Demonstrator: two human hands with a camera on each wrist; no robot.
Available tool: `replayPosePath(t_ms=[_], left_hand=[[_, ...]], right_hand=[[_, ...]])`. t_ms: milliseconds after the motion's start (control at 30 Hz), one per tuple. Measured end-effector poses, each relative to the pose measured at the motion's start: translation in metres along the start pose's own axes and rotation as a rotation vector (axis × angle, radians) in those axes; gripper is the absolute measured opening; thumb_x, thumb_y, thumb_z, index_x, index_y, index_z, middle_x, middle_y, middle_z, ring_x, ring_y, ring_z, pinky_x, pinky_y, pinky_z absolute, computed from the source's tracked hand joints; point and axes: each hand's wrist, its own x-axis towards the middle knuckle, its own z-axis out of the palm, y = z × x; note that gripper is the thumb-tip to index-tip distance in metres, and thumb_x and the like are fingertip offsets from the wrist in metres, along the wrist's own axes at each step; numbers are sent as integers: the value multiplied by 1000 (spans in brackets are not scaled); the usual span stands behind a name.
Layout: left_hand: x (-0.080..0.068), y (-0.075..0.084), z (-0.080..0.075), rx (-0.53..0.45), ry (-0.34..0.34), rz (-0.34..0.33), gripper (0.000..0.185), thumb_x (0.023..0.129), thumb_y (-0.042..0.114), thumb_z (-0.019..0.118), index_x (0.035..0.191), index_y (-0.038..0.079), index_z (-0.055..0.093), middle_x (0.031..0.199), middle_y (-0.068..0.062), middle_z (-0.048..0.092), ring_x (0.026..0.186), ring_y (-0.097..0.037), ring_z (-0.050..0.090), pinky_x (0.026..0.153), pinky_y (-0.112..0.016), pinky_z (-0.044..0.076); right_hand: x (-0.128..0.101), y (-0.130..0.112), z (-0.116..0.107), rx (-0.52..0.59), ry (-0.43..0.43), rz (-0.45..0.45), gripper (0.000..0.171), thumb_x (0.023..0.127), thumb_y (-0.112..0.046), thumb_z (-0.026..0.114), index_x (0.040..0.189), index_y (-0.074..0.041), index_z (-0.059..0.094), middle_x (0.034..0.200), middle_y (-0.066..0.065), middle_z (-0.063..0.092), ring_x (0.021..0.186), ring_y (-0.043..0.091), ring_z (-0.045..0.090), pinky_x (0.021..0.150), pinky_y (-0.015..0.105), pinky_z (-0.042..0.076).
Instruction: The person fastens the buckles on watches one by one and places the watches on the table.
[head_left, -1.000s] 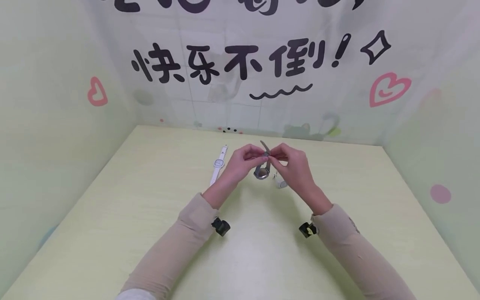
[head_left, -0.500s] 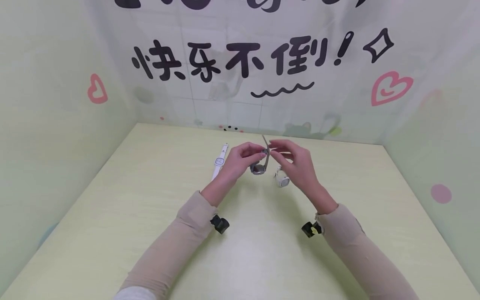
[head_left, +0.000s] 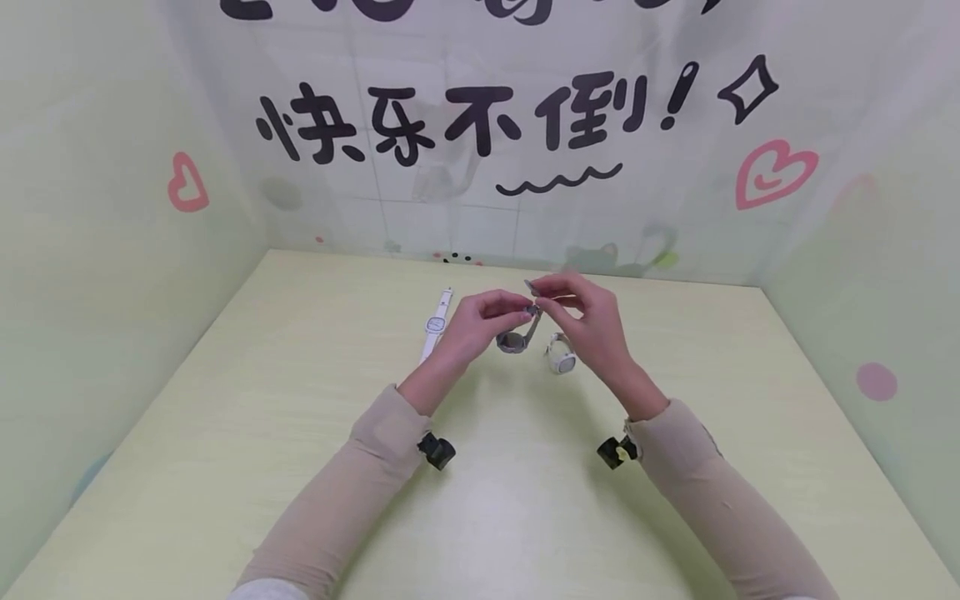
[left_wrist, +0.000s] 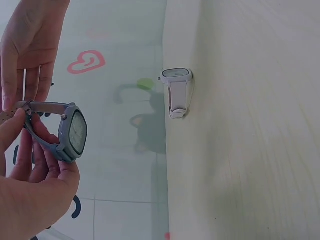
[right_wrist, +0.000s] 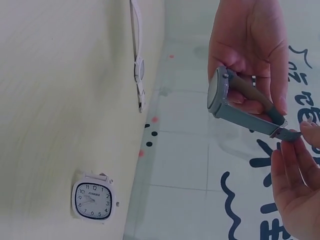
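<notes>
Head view: grey watch (head_left: 515, 339) between hands

From my remote seat I take the pale green table (head_left: 225, 433) as my landmark: on its far half lies a white strap watch (head_left: 436, 327) stretched out flat, and to the right of it, apart from it, a white square-faced watch (head_left: 561, 357) with dark numerals on its dial, its strap curled behind it. Along the table's far edge rises a back wall (head_left: 420, 208) with large black characters (head_left: 450, 123), a black wavy line (head_left: 558, 181), a black diamond outline (head_left: 747, 89) and a pink heart (head_left: 772, 172). At the table's left stands a green side wall with another pink heart (head_left: 186, 183), and at its right a side wall with a pink dot (head_left: 876, 382).
</notes>
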Motion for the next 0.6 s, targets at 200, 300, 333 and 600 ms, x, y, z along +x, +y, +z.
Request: replayPosePath(t_ms=[200,300,333,600], left_hand=[[0,-2,1,-1,21,1,27,93,16,71,119,8,68,117,-12,72,104,-15,69,91,-25,56],[1,-2,0,-2,30,11,27,92,15,72,118,8,68,116,-12,72,102,-13,69,89,-24,56],[1,-2,0,-2,33,14,26,92,15,72,117,7,68,116,-12,72,101,-13,69,88,-24,56],[1,-1,0,-11,45,21,25,92,13,72,115,6,69,115,-12,72,98,-12,69,87,-24,56]], right_hand=[[-2,4,-1,15,12,-15,19,91,-2,69,109,-1,73,108,14,75,95,3,68,87,14,56],[-3,5,-2,28,13,-23,18,91,-1,69,109,0,73,107,15,75,94,-3,66,87,14,56],[-4,5,-2,33,14,-28,18,91,0,70,108,0,73,106,15,75,94,-3,66,87,15,56],[-6,11,-3,55,12,-54,15,90,1,69,103,-1,76,101,14,75,94,4,68,87,15,56]])
